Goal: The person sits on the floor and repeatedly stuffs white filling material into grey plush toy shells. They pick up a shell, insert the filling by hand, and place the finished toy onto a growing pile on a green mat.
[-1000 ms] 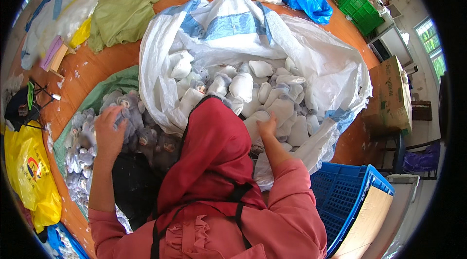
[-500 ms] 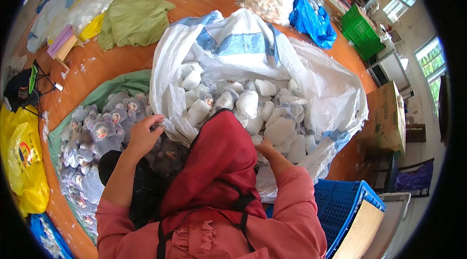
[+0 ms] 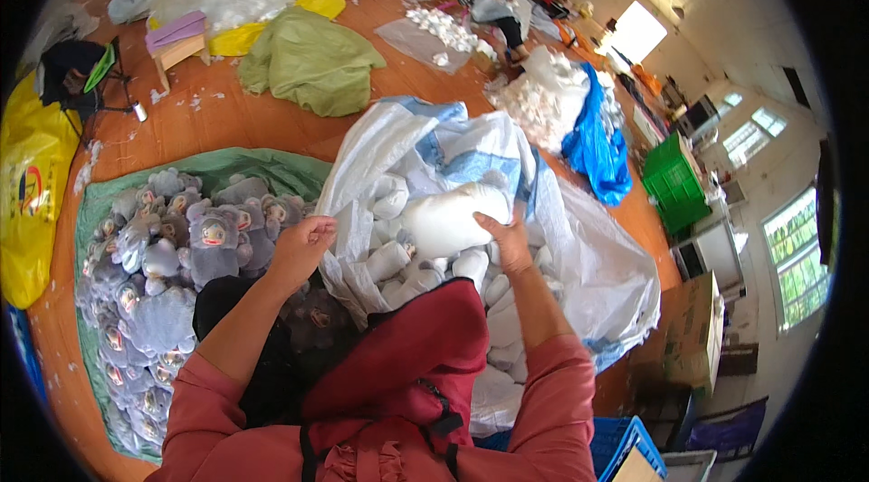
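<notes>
The right hand (image 3: 510, 242) was wrapped around a white stuffed piece (image 3: 445, 220), fingers curled on its end, lifting it above a big white woven sack (image 3: 597, 256) with pale blue stripes that lay open on the orange floor (image 3: 226, 115), full of similar white pieces. The left hand (image 3: 303, 242) pinched the sack's near rim, fingers closed on the fabric. To the left a green sack (image 3: 272, 170) held grey plush toys (image 3: 172, 247). A yellow bag (image 3: 32, 183) lay at the far left, an olive-green cloth bundle (image 3: 312, 61) beyond, a blue sheet (image 3: 597, 152) and a green crate (image 3: 674, 183) to the right, with bright windows (image 3: 792, 256) behind them.
</notes>
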The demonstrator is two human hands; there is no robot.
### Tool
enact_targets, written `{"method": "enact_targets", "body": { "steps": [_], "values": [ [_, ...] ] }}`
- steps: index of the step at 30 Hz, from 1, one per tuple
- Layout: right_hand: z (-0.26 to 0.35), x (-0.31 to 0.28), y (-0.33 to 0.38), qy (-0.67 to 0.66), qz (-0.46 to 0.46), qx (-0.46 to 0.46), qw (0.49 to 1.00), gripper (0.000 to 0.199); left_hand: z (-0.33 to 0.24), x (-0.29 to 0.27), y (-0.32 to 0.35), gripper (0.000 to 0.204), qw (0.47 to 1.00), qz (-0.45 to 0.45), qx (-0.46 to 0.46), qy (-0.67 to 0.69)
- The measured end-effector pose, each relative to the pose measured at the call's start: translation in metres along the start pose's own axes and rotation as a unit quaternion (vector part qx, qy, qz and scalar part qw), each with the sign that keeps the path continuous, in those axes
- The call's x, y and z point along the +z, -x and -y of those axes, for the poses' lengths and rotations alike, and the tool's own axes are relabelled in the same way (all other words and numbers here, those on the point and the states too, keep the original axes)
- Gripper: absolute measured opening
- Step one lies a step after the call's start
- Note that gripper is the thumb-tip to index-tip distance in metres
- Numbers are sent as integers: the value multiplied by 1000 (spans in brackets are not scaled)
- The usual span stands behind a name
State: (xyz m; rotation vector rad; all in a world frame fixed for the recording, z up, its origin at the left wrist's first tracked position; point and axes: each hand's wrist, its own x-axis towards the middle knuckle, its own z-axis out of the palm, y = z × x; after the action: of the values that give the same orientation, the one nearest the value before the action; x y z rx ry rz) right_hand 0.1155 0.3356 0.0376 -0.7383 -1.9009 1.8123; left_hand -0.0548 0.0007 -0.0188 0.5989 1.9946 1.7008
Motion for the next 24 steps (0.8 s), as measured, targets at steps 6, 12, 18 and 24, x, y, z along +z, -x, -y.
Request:
{"method": "enact_targets", "body": {
  "steps": [6,12,18,24],
  "values": [
    [-21,141,17,-133,224,-8,965,50,-7,-6,3,38,886,99,-55,449],
    [-33,190,35,-89,302,149,937,76,2,-14,13,50,868,129,-89,471],
    [-32,180,27,-38,310,73,947,87,6,-14,14,50,834,167,-162,500],
    [-15,157,23,-50,316,146,936,85,1,9,9,46,962,239,85,104]
  ]
}}
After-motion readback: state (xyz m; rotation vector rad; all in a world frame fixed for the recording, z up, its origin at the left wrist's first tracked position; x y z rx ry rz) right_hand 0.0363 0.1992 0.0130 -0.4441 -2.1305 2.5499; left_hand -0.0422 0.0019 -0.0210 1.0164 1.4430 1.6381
